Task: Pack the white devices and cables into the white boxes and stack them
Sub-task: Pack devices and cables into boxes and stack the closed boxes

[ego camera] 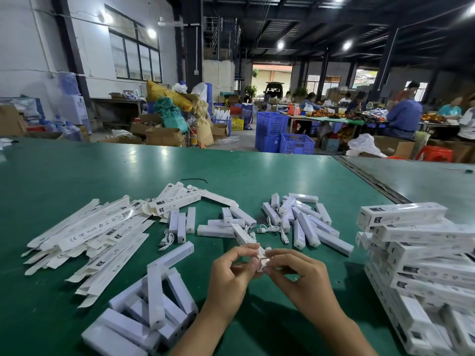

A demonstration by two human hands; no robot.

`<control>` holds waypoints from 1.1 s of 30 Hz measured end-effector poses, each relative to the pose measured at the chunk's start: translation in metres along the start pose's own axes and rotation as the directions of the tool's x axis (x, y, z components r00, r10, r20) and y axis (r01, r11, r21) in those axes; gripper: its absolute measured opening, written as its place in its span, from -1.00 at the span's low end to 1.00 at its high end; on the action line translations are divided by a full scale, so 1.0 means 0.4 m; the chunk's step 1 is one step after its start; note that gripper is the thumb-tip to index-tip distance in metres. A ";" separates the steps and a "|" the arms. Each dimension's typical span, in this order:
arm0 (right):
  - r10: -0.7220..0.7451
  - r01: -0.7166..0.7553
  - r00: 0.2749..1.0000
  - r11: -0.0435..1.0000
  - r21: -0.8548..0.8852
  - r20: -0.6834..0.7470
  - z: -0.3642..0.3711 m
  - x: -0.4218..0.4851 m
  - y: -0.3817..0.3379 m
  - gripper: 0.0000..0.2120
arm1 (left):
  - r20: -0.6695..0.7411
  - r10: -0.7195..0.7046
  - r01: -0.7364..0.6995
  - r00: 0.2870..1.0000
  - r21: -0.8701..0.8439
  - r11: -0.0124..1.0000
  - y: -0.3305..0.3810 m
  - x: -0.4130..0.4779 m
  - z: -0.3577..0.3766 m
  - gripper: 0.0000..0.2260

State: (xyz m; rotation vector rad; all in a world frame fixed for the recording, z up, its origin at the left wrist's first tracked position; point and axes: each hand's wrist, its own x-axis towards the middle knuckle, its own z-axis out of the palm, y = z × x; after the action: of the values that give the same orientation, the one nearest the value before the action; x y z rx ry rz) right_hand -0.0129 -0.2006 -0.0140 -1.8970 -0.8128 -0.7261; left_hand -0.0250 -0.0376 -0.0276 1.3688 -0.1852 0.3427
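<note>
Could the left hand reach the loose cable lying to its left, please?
Probably yes: the cable lies in the open, only a flat device between it and the left hand, whose fingers pinch a small white piece.

One flattened white box (87, 233) in the pile at left bears the marks CE, FC and RoHS, with a recycling sign beside them; a smaller line beneath is too blurred to read; the dark labels on the stacked boxes (411, 232) at right cannot be read

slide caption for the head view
Left hand and right hand pinch a small white piece; flat cartons left, stacked boxes right
</note>
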 end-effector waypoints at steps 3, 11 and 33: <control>0.026 -0.026 1.000 1.000 0.016 0.017 -0.001 -0.001 0.004 -0.94 | 0.005 0.007 -0.007 1.000 0.000 1.000 -0.002 -0.001 0.000 -0.88; 0.056 -0.057 0.997 0.998 0.007 0.050 -0.010 0.004 0.004 -0.97 | 0.051 0.032 -0.037 0.998 0.108 0.993 0.005 -0.007 -0.009 -0.84; 0.281 -0.258 0.955 0.946 -0.196 0.098 -0.042 0.013 0.004 -0.46 | 0.198 -0.036 0.128 0.980 -0.476 0.870 0.090 -0.010 -0.014 -0.87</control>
State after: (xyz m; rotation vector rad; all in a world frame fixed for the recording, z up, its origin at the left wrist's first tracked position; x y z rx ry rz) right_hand -0.0109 -0.2153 -0.0040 -2.1835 -0.5594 -0.5293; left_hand -0.0415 -0.0269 0.0033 0.8989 -0.3408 0.0834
